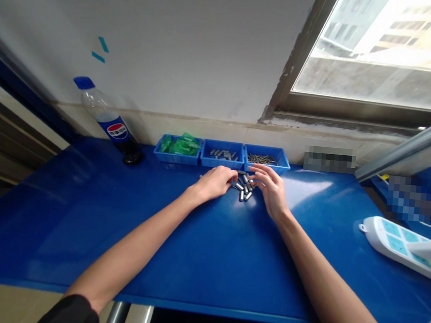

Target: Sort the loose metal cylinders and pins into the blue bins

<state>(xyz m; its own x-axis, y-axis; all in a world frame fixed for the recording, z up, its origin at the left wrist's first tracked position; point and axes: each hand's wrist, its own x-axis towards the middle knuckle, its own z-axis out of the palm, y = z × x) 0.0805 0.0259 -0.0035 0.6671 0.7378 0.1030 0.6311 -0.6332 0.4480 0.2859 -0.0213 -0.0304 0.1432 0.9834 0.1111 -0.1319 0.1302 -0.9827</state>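
Observation:
Small silver-and-dark metal cylinders (245, 187) lie in a loose pile on the blue table (207, 251). At the pile's left edge is my left hand (217, 182), its fingers curled down and closed; what they hold, if anything, is hidden. My right hand (269, 186) is on the other side, fingers apart and bent toward the cylinders, with nothing visible in it. Behind the hands stand three blue bins in a row: the left bin (178, 159) holds green plastic pieces, the middle bin (222, 163) similar metal cylinders, and the right bin (285, 162) thin metal pins or screws.
A cola bottle (118, 130) stands at the back left near the wall. On the right lies a white power strip (393, 240) with a plug in it and a cable nearby. A metal post (409, 143) slants up at the back right, by the window.

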